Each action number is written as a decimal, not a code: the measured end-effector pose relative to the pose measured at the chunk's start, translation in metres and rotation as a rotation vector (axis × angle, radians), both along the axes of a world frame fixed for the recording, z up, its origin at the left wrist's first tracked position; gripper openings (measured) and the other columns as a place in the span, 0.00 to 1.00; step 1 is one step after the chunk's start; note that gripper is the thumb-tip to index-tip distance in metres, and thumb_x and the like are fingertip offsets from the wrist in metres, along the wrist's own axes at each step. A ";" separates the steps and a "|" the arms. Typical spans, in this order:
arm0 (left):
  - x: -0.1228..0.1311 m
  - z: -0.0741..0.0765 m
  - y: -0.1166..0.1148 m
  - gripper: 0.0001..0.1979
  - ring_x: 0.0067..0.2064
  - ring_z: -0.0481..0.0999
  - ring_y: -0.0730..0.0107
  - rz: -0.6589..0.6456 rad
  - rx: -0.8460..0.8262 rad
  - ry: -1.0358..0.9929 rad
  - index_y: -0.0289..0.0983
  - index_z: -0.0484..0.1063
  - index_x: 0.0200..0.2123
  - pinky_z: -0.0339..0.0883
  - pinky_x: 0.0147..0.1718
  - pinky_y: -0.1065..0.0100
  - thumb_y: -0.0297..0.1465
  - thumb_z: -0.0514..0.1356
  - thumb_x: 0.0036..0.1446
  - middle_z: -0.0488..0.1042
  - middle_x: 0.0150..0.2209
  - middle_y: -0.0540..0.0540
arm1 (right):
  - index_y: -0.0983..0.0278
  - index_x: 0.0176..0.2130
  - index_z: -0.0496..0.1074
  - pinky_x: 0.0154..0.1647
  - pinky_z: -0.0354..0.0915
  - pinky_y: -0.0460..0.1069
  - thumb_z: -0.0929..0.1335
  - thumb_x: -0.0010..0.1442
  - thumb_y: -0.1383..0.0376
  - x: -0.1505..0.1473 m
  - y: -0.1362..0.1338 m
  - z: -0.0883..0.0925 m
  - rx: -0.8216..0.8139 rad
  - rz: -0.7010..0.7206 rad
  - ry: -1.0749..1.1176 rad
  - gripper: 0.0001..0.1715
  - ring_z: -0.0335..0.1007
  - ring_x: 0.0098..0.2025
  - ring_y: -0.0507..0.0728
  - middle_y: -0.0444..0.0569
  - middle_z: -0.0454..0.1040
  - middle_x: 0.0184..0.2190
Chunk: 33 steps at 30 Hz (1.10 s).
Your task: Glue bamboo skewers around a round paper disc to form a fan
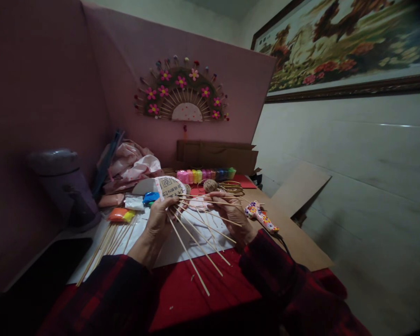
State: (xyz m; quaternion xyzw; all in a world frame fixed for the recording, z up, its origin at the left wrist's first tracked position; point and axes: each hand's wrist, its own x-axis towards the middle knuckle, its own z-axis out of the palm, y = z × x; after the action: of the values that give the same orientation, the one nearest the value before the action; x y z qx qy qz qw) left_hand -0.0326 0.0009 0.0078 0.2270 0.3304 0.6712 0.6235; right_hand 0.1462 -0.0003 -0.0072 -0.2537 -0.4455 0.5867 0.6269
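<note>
My left hand point(158, 221) is closed on a curved cardboard piece point(172, 188) with a pink-and-white edge and dark printing. Several thin wooden sticks point(199, 241) fan out from this piece, their free ends pointing down and to the right. My right hand point(235, 215) pinches a thin wooden stick near the right side of the fan; its far end reaches toward the cardboard. Exactly how that end meets the cardboard cannot be made out. To the right of my right hand lies a flower-patterned glue gun point(261, 216) with a dark cord.
Loose wooden sticks point(103, 245) and colored clay packets point(117, 214) lie at left, near a purple cylindrical container point(68, 193). Behind my hands are a twine ball point(210, 185) and a row of colored clay point(205, 175). A finished-looking flowered fan point(187, 95) hangs on the pink panel.
</note>
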 end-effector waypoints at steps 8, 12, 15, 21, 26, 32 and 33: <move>-0.001 -0.004 0.001 0.16 0.23 0.75 0.69 0.007 0.005 0.002 0.30 0.72 0.36 0.74 0.24 0.68 0.18 0.60 0.39 0.75 0.25 0.47 | 0.66 0.33 0.77 0.34 0.71 0.44 0.74 0.48 0.66 0.000 0.003 -0.003 0.025 -0.019 0.002 0.09 0.77 0.34 0.53 0.51 0.80 0.32; -0.001 -0.004 0.002 0.16 0.25 0.76 0.67 -0.005 0.006 0.006 0.30 0.72 0.37 0.74 0.24 0.67 0.18 0.59 0.40 0.76 0.26 0.45 | 0.66 0.34 0.77 0.33 0.72 0.45 0.73 0.50 0.66 0.000 0.005 -0.004 0.048 -0.045 -0.032 0.08 0.76 0.32 0.52 0.50 0.80 0.31; -0.001 -0.002 0.001 0.17 0.25 0.77 0.67 -0.004 -0.007 -0.004 0.31 0.72 0.38 0.74 0.24 0.68 0.17 0.58 0.40 0.76 0.26 0.46 | 0.66 0.34 0.77 0.33 0.72 0.45 0.73 0.50 0.66 0.000 0.005 -0.005 0.056 -0.056 -0.045 0.08 0.77 0.33 0.53 0.50 0.80 0.31; -0.001 0.001 -0.001 0.14 0.25 0.77 0.65 0.005 -0.042 -0.029 0.29 0.72 0.38 0.74 0.24 0.66 0.21 0.57 0.45 0.76 0.27 0.43 | 0.66 0.33 0.78 0.34 0.72 0.46 0.74 0.49 0.65 -0.001 0.003 -0.004 0.045 -0.055 -0.038 0.09 0.77 0.33 0.53 0.50 0.80 0.31; -0.002 -0.005 0.005 0.11 0.24 0.77 0.66 0.015 0.014 0.009 0.30 0.72 0.37 0.74 0.23 0.68 0.22 0.59 0.46 0.76 0.25 0.42 | 0.66 0.33 0.77 0.34 0.72 0.46 0.74 0.48 0.66 -0.001 0.003 -0.003 0.038 -0.048 -0.047 0.09 0.77 0.34 0.54 0.51 0.80 0.31; 0.001 -0.005 0.006 0.08 0.22 0.76 0.66 0.050 0.023 0.041 0.28 0.72 0.32 0.73 0.21 0.69 0.20 0.59 0.46 0.76 0.23 0.41 | 0.66 0.34 0.77 0.35 0.72 0.48 0.74 0.48 0.65 0.000 0.003 -0.004 0.040 -0.043 -0.064 0.10 0.77 0.34 0.55 0.52 0.80 0.32; 0.001 -0.004 0.005 0.08 0.21 0.75 0.67 0.054 0.026 0.040 0.28 0.72 0.32 0.73 0.21 0.69 0.19 0.59 0.46 0.76 0.23 0.42 | 0.66 0.33 0.77 0.35 0.72 0.48 0.74 0.48 0.65 0.000 0.003 -0.005 0.041 -0.042 -0.061 0.10 0.77 0.34 0.54 0.52 0.80 0.32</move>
State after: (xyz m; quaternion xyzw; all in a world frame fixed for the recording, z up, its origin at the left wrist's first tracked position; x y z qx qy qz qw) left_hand -0.0315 0.0059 0.0037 0.2393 0.3403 0.6874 0.5953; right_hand 0.1459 0.0031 -0.0119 -0.2677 -0.4710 0.5561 0.6303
